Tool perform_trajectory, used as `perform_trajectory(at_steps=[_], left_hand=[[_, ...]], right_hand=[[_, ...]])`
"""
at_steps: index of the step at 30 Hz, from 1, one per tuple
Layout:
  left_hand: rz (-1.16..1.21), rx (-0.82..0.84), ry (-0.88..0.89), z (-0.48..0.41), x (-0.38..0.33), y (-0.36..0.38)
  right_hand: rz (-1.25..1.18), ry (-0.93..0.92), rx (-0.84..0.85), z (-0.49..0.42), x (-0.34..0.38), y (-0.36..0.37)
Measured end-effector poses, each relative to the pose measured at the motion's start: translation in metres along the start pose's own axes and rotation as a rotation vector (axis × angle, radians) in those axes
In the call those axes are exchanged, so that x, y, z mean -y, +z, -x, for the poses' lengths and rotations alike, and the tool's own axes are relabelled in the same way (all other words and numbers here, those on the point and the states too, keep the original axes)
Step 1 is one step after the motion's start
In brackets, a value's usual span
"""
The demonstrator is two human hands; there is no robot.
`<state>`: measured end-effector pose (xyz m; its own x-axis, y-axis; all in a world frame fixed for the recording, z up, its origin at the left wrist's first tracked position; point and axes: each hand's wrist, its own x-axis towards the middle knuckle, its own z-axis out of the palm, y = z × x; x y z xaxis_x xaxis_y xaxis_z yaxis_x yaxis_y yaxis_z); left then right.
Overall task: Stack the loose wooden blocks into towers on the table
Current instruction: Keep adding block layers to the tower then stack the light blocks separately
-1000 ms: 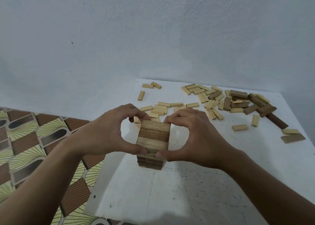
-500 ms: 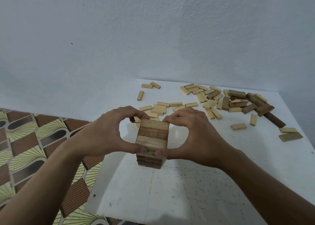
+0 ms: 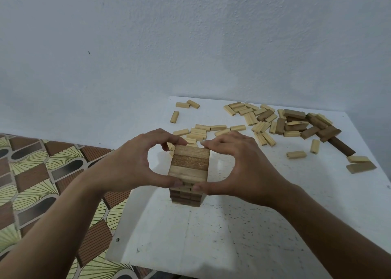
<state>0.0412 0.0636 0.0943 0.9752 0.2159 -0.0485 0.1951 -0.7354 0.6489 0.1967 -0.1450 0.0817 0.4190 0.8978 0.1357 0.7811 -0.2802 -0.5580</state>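
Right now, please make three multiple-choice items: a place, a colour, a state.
1. Where on the table is the biggest heap of loose blocks? A) near edge B) far right C) on the floor
2. What colour is the middle block on top of the tower? A) darker brown B) white C) green
3. The left hand and right hand: A) lie flat B) lift loose blocks C) pinch the tower's top

B: the heap lies near the far right corner. A: its two neighbours are paler. C: both grip the top layers.
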Motion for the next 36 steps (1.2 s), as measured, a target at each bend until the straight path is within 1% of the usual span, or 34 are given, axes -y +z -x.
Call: perform_trajectory(at_steps=[5, 9, 13, 16, 19, 21, 23, 27, 31, 36], left_hand=[[0.010, -0.005, 0.014, 0.000, 0.002, -0.001], [0.095, -0.048, -0.006, 0.001, 0.005, 0.000], [0.288, -0.184, 0.009, -0.001, -0.002, 0.008], [0.418, -0.267, -0.017, -0.003, -0.008, 0.016], [0.442, -0.286, -0.025, -0.006, -0.011, 0.022], [0.404, -0.281, -0.009, -0.009, -0.014, 0.024], [0.341, -0.295, -0.008, -0.012, -0.015, 0.025], [0.281, -0.357, -0.047, -0.012, -0.013, 0.027], [0.346, -0.355, -0.100, -0.006, -0.009, 0.030], [0.392, -0.291, -0.084, 0.005, -0.002, 0.034]], right_hand=[[-0.035, 0.005, 0.018, 0.001, -0.005, 0.003], [-0.114, 0.021, 0.016, 0.003, -0.011, 0.004], [-0.230, 0.044, -0.108, 0.002, -0.013, 0.006], [-0.277, 0.040, -0.152, 0.000, -0.013, 0.006], [-0.320, 0.046, -0.183, -0.002, -0.014, 0.006], [-0.344, 0.036, -0.191, -0.001, -0.016, 0.005], [-0.339, 0.025, -0.162, 0.000, -0.017, 0.003], [-0.290, 0.022, -0.037, 0.005, -0.022, 0.003], [-0.266, 0.037, 0.026, 0.010, -0.024, 0.010], [-0.306, 0.050, 0.022, 0.011, -0.019, 0.014]])
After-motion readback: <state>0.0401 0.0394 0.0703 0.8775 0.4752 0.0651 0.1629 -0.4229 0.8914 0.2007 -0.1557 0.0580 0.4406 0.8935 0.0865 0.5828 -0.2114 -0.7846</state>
